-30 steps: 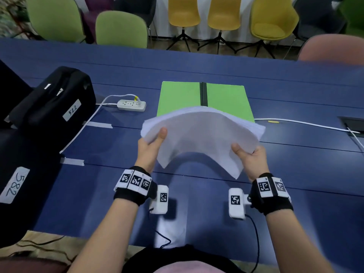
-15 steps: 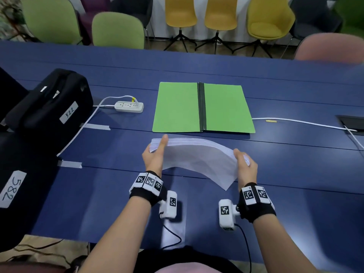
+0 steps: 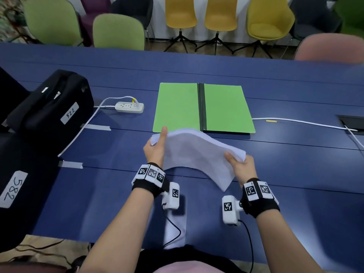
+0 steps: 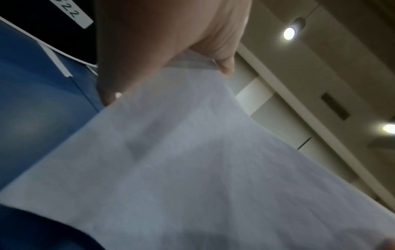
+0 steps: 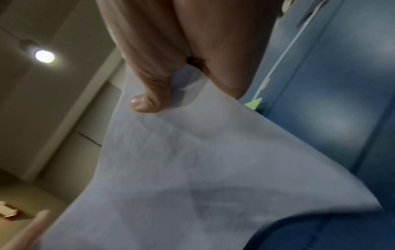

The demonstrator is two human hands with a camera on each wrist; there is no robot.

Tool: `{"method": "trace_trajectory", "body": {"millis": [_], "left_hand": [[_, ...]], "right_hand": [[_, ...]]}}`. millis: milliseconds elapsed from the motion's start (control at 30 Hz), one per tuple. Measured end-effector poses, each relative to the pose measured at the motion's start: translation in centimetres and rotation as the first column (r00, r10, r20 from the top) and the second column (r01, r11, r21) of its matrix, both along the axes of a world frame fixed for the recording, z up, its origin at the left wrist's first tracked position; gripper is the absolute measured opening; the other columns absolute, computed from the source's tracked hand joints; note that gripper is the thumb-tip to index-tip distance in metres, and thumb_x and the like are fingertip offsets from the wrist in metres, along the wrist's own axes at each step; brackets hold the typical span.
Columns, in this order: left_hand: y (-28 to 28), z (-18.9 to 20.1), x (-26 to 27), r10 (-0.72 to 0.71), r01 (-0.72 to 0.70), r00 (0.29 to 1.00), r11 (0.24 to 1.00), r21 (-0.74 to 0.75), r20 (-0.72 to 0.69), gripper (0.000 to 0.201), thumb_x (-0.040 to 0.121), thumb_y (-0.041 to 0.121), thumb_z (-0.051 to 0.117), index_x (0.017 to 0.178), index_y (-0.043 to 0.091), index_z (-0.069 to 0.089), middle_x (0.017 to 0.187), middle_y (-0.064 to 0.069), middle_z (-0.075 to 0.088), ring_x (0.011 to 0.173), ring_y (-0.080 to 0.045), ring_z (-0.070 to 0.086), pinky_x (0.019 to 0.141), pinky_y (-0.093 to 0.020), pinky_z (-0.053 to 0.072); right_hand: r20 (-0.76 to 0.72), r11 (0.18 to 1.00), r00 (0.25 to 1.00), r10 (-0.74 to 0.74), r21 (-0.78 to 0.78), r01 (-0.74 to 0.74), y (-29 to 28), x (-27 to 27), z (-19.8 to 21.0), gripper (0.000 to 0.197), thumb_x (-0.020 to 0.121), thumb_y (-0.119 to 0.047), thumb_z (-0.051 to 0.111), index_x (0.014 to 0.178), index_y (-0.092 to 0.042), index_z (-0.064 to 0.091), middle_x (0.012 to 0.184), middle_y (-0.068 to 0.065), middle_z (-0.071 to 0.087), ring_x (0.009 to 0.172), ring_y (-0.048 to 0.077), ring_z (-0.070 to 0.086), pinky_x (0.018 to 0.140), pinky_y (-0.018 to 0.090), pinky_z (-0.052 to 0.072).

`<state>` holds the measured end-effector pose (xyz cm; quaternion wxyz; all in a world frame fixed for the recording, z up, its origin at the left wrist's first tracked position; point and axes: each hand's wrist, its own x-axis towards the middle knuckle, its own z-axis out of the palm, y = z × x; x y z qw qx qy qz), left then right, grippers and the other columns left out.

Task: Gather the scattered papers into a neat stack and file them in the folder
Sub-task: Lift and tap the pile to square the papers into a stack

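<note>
A stack of white papers (image 3: 197, 154) hangs between both hands above the blue table, bowed upward in the middle with one corner drooping toward me. My left hand (image 3: 156, 147) grips its left edge, thumb laid on top. My right hand (image 3: 239, 166) grips the right edge, thumb on top. The left wrist view shows the papers (image 4: 192, 160) pinched by the left hand (image 4: 166, 55), and the right wrist view shows the papers (image 5: 192, 169) under the right hand's thumb (image 5: 147, 103). The green folder (image 3: 222, 107) lies open and flat just beyond the papers, its black spine in the middle.
A white power strip (image 3: 129, 107) with a cable lies left of the folder. Black cases (image 3: 49, 109) labelled 522 and 582 stand on the left. A white cable (image 3: 301, 122) runs right to a table socket (image 3: 352, 123). Chairs line the far table edge.
The papers dropped low toward the table half a second ago and have since risen slightly, their far edge now reaching the folder's near edge. Both hands kept their grip.
</note>
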<state>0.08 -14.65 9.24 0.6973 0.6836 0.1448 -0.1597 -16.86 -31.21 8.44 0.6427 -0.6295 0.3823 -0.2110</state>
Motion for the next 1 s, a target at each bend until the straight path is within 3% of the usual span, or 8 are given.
{"method": "trace_trajectory", "body": {"millis": [200, 433, 567, 633, 700, 833, 933, 1000], "left_hand": [[-0.2, 1.5, 0.2, 0.271, -0.256, 0.943, 0.961, -0.102, 0.192, 0.040, 0.081, 0.044, 0.070, 0.061, 0.019, 0.046, 0.064, 0.007, 0.050, 0.062, -0.011, 0.046, 0.063, -0.019, 0.043], [1.9, -2.3, 0.3, 0.201, -0.203, 0.979, 0.977, 0.067, 0.032, 0.038, 0.075, 0.052, 0.071, 0.076, 0.016, 0.059, 0.075, 0.004, 0.059, 0.080, -0.021, 0.057, 0.081, -0.029, 0.046], [2.4, -2.0, 1.4, 0.142, -0.141, 0.989, 0.989, 0.036, -0.028, 0.051, 0.075, 0.050, 0.072, 0.107, 0.012, 0.060, 0.099, -0.002, 0.061, 0.095, -0.022, 0.057, 0.093, -0.031, 0.044], [2.3, -1.6, 1.6, 0.124, -0.123, 0.992, 0.990, 0.066, -0.011, 0.039, 0.074, 0.050, 0.072, 0.073, 0.017, 0.052, 0.071, 0.002, 0.047, 0.070, -0.019, 0.047, 0.069, -0.028, 0.041], [2.2, -1.1, 1.6, 0.150, -0.154, 0.988, 0.973, 0.171, 0.035, 0.053, 0.077, 0.047, 0.069, 0.054, 0.016, 0.032, 0.055, 0.001, 0.033, 0.053, -0.018, 0.033, 0.056, -0.027, 0.032], [2.3, -0.4, 1.4, 0.273, -0.298, 0.953, 0.920, 0.255, 0.131, 0.053, 0.082, 0.030, 0.058, 0.045, 0.014, 0.024, 0.047, -0.004, 0.025, 0.048, -0.020, 0.022, 0.060, -0.029, 0.030], [1.3, 0.9, 0.5, 0.191, -0.251, 0.959, 0.916, 0.312, 0.208, 0.055, 0.084, 0.031, 0.058, 0.046, 0.014, 0.023, 0.049, -0.007, 0.022, 0.053, -0.023, 0.023, 0.060, -0.032, 0.032], [0.3, 2.5, -0.6, 0.063, -0.197, 0.938, 0.906, 0.375, 0.340, 0.058, 0.084, 0.044, 0.056, 0.046, 0.015, 0.023, 0.051, -0.011, 0.024, 0.058, -0.028, 0.029, 0.060, -0.036, 0.037]], "right_hand": [[0.192, 0.995, 0.978, 0.077, -0.082, -0.062, 0.0, 0.7, 2.1, 0.024, 0.083, 0.002, 0.066, 0.081, -0.022, 0.066, 0.071, -0.016, 0.069, 0.064, -0.007, 0.061, 0.065, 0.011, 0.049], [-0.045, 0.966, 0.977, 0.209, -0.144, -0.213, 0.3, -0.2, -0.3, 0.019, 0.084, -0.006, 0.068, 0.091, -0.024, 0.065, 0.083, -0.004, 0.066, 0.063, -0.007, 0.057, 0.064, 0.007, 0.046], [-0.105, 0.943, 0.972, 0.208, -0.241, -0.228, -0.7, -0.1, 0.1, 0.016, 0.079, -0.014, 0.073, 0.093, -0.023, 0.071, 0.088, 0.000, 0.071, 0.077, 0.009, 0.062, 0.072, 0.017, 0.050], [-0.210, 0.909, 0.963, 0.167, -0.345, -0.233, -1.0, 0.2, 0.6, 0.012, 0.077, -0.021, 0.075, 0.088, -0.023, 0.072, 0.080, -0.001, 0.071, 0.075, 0.016, 0.062, 0.071, 0.024, 0.048], [-0.402, 0.819, 0.907, 0.125, -0.475, -0.324, -1.2, 0.8, 1.7, 0.006, 0.074, -0.028, 0.076, 0.077, -0.025, 0.071, 0.067, -0.003, 0.066, 0.071, 0.020, 0.058, 0.071, 0.028, 0.045], [-0.785, 0.478, 0.616, 0.066, -0.517, -0.710, -0.3, 1.8, 4.4, 0.017, 0.076, -0.042, 0.070, 0.075, -0.025, 0.068, 0.068, -0.004, 0.058, 0.084, 0.024, 0.059, 0.093, 0.034, 0.034], [-0.811, 0.357, 0.567, 0.142, -0.492, -0.794, 1.9, 2.5, 4.8, 0.023, 0.083, -0.047, 0.061, 0.088, -0.026, 0.068, 0.085, 0.001, 0.067, 0.092, 0.028, 0.059, 0.100, 0.035, 0.033], [-0.779, 0.338, 0.596, 0.195, -0.518, -0.786, 3.3, 3.1, 4.5, 0.020, 0.086, -0.039, 0.056, 0.099, -0.028, 0.067, 0.097, 0.004, 0.070, 0.098, 0.033, 0.060, 0.084, 0.035, 0.042]]}}
